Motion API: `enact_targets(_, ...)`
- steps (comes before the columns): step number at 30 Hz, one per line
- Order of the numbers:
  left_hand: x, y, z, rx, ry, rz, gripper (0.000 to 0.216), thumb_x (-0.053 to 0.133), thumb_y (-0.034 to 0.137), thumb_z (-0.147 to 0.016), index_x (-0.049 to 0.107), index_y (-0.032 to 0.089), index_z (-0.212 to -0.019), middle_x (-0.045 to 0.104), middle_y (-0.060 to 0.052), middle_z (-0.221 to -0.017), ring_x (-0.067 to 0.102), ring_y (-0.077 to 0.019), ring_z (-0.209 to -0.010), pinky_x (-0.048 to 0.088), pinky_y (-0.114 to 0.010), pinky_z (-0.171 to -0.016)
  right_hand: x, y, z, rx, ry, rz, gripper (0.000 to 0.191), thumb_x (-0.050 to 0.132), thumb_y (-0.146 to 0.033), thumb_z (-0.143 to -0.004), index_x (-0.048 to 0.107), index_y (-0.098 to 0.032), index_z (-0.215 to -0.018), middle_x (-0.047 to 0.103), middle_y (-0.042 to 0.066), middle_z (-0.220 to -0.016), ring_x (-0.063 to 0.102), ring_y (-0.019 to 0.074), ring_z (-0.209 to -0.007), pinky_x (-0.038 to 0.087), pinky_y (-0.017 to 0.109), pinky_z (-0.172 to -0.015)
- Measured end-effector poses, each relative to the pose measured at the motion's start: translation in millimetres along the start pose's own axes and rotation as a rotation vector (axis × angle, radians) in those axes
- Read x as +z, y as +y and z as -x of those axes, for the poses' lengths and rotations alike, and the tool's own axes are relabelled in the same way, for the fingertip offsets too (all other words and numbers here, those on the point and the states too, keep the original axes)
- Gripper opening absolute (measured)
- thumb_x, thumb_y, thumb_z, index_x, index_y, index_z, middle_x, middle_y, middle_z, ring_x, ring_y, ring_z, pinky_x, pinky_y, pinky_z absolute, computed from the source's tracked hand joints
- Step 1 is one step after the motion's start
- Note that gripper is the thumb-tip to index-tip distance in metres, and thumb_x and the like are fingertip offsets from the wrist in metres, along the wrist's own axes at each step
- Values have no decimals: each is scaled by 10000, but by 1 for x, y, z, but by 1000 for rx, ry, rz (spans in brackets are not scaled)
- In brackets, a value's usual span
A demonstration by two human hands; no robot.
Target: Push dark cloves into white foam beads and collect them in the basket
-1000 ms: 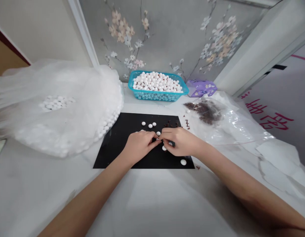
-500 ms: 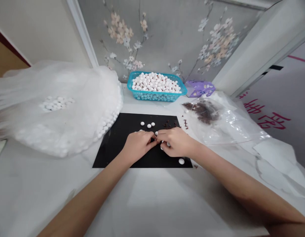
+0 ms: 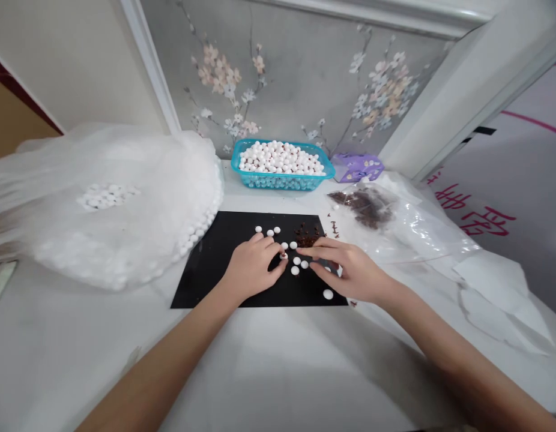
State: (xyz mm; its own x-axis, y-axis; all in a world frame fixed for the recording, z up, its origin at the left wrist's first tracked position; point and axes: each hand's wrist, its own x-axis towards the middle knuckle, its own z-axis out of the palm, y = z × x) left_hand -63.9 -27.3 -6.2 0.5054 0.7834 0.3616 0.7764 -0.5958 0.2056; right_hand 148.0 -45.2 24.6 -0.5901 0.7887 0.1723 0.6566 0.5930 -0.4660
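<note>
My left hand point(image 3: 253, 268) rests over a black mat point(image 3: 206, 258). Its thumb and forefinger pinch a small white ball point(image 3: 284, 257) with a brown piece on it. My right hand point(image 3: 350, 268) hovers over the mat's right side, thumb and forefinger apart, with nothing seen between them. Between the two hands lie several loose white balls point(image 3: 296, 261). Just beyond my right fingertips is a scatter of tiny brown pieces point(image 3: 306, 235), partly hidden by that hand. One more white ball point(image 3: 328, 294) lies near the mat's front right corner.
A blue basket point(image 3: 282, 182) full of white balls stands at the back, beside a purple packet point(image 3: 358, 168). On the left bulges a large translucent bag point(image 3: 138, 240) of white balls. A clear bag point(image 3: 422, 225) with brown pieces lies right, near white paper point(image 3: 503, 288).
My right hand has moved away from the left, to the right, and its fingers have spread. The left keeps its pinch. The view has shifted slightly.
</note>
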Motion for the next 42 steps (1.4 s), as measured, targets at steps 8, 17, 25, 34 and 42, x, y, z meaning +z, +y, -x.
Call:
enact_targets(8,-4,-3,-3,-41,33,143,148,550,300,-783,638,211,-863,609,-41,-932,511,-220,-925,389,-367,-799,34,2,35,147,37,59,942,615,-557,-716,85,-268,-1440,182,105,-1479,211,317,-1327,302,514,-1032)
enact_targets(17,-9,-18,-7,-447,200,765,228,505,383,-825,619,204,-907,638,-39,-1024,546,-205,-1003,389,-339,-897,39,18,15,105,75,-161,981,650,-502,-718,5,-320,-1435,18,66,-1522,60,278,-1382,200,507,-1089)
enact_targets(25,-8,-23,-7,-558,200,1012,341,529,442,-784,620,167,-963,649,-46,-1038,570,-209,-993,412,-311,-883,39,20,16,98,93,-343,1036,714,-431,-680,17,-308,-1435,94,77,-1514,163,263,-1368,195,478,-1105)
enact_targets(34,0,-32,-9,-660,327,1195,456,371,518,-839,631,158,-938,635,-88,-1120,556,-220,-1064,409,-328,-896,43,10,-10,12,46,-260,999,702,-471,-675,78,-292,-1435,73,76,-1518,93,247,-1382,161,459,-1114)
enact_targets(42,1,-30,-9,-688,368,1267,450,412,532,-809,648,159,-893,647,-88,-1069,555,-229,-1041,395,-317,-877,54,9,-42,-14,103,-281,987,723,-473,-642,179,-193,-1416,150,155,-1491,137,237,-1376,184,431,-1110)
